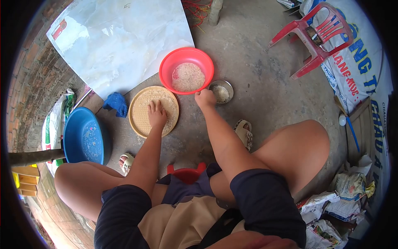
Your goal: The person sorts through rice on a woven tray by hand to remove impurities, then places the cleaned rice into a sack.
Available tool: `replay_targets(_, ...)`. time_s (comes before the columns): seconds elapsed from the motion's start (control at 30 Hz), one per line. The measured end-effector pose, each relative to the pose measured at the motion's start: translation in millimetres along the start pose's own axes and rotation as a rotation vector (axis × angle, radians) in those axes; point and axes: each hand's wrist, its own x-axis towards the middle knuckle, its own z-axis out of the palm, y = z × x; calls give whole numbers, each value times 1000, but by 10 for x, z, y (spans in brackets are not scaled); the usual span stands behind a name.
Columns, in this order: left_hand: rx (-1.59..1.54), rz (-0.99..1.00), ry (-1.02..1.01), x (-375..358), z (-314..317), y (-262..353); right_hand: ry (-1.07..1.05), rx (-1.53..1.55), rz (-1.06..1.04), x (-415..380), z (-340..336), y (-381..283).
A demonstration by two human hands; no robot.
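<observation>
My left hand lies with its fingers spread on a round tan woven tray, which has some pale grains scattered on it. At the near right rim of a red basin, my right hand is closed, its fingers wrapped at the edge. A heap of pale grains sits inside that basin. Just right of my right hand is a small metal bowl with grains in it.
A blue basin stands at the left, near a crumpled blue cloth. Beyond the tray lies a glossy white sheet. A red plastic chair is at upper right, beside printed sacks. More bags lie lower right.
</observation>
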Motion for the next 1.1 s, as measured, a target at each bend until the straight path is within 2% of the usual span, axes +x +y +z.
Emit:
replay_targets(0.23, -10, 5, 24, -5, 19, 10, 244, 202, 97, 156, -108, -5)
replay_targets(0.3, -10, 5, 27, -7, 13, 17, 400, 252, 145, 235, -142, 10)
replay_targets(0.53, -24, -1, 22, -12, 12, 15, 430, 229, 361, 372, -104, 152)
replay_targets(0.6, -26, -1, 22, -15, 19, 8, 428, 93, 551, 310, -123, 73)
replay_targets(0.73, -16, 30, 38, -49, 29, -5, 448, 101, 508, 220, -131, -35)
replay_targets(0.8, -15, 39, 43, -87, 14, 11, 566, 111, 324, 152, -145, -134)
replay_targets(0.83, -9, 78, 42, -114, 3, 14, 566, 112, 323, 119, -147, -192)
replay_targets(0.9, -1, 116, 43, -183, -58, 31, 617, 112, -33, 64, -108, -310)
replay_targets(0.93, 3, 156, 34, -224, -87, 40, 617, 113, -35, 29, -86, -367)
replay_targets(1.0, 5, 194, 25, -315, -161, 78, 548, 132, -358, -66, -60, -489)
replay_targets(1.03, 12, 241, 40, -367, -201, 93, 547, 133, -360, -116, -44, -550)
replay_targets(1.1, 22, 286, 56, -441, -227, 72, 314, 184, -625, -199, 41, -657)
